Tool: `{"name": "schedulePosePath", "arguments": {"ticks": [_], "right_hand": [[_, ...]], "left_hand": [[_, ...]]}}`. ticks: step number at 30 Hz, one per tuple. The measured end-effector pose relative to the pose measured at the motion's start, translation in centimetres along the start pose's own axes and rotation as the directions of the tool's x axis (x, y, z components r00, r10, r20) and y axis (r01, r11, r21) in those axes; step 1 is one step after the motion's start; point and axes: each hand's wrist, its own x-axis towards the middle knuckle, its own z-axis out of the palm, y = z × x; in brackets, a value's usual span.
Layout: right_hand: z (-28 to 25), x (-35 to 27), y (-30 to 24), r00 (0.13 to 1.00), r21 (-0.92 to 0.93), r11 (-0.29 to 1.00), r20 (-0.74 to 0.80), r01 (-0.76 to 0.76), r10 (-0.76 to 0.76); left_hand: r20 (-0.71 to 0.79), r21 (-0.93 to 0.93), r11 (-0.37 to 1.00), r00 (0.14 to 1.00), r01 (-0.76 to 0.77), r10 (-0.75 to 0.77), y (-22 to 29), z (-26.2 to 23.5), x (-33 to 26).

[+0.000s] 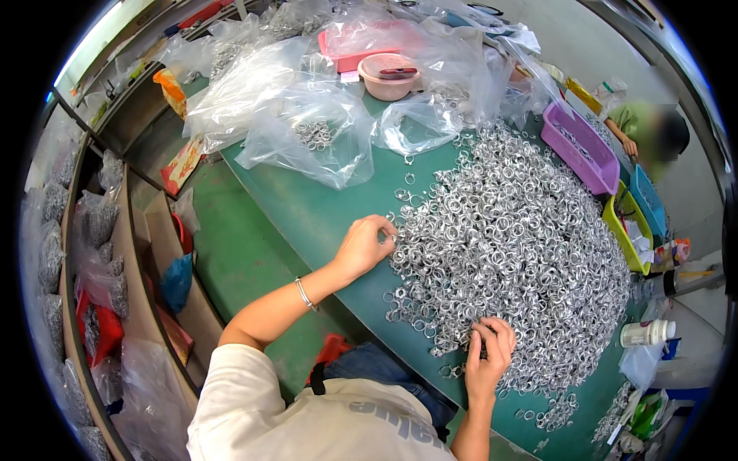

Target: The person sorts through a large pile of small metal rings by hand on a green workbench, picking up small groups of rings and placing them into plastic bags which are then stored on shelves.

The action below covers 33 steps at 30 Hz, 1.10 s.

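Head view: a large pile of silver-coloured metal rings (523,253) covers the right part of the green worktop (315,219). Loose rings lie around the pile's left and lower edges.

Left hand (365,244): positioned at the left edge of the pile. Grip: thumb and forefinger curve toward each other beside the outermost rings; whether they are clamped on a ring cannot be told. A silver bracelet (305,294) encircles the left wrist.

Right hand (490,355): positioned over the lower edge of the pile, fingers bent, fingertips among the rings. Grip: the fingertips are partly hidden, so whether they are together on a ring cannot be told.

Surrounding items:
- Far side of the worktop: a clear plastic bag (338,157) with some rings inside; behind it, a round pink bowl (387,88) beside a pink tray (344,60).
- Right of the pile: a purple basket (602,183), a yellow-green basket (621,234) and a blue tray (647,201); nearer, a white bottle (644,333) lies on its side.
- Upper right: a co-worker's hand (630,147) near the purple basket.
- Far left: bagged metal parts (51,253) stand on shelves.
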Motion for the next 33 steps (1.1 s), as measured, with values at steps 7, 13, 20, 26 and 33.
{"name": "schedulePosePath", "arguments": {"ticks": [7,13,20,26,33], "right_hand": [[-0.3,0.4,0.4,0.996,0.047,0.998,-0.083,-0.033,0.037],[-0.1,0.2,1.2,0.988,0.079,0.996,-0.153,-0.026,0.038],[-0.1,0.0,1.7,0.984,0.105,0.993,-0.167,-0.049,0.066],[0.0,0.2,1.3,0.991,0.140,0.990,-0.124,-0.029,0.046],[0.0,0.3,1.6,0.990,0.168,0.985,-0.123,-0.049,0.070]], "left_hand": [[0.308,-0.787,0.450,0.901,0.422,-0.306,-0.5,-1.9,1.1],[0.579,-0.801,-0.363,0.769,0.476,-0.271,-0.1,-2.7,1.7],[0.450,-0.890,-0.110,0.813,0.442,-0.369,1.6,-1.8,3.3],[0.167,-0.718,0.570,0.894,0.400,-0.416,-0.7,-1.3,9.6],[-0.373,-0.384,0.881,0.826,0.276,-0.422,-5.8,2.4,20.2]]}}
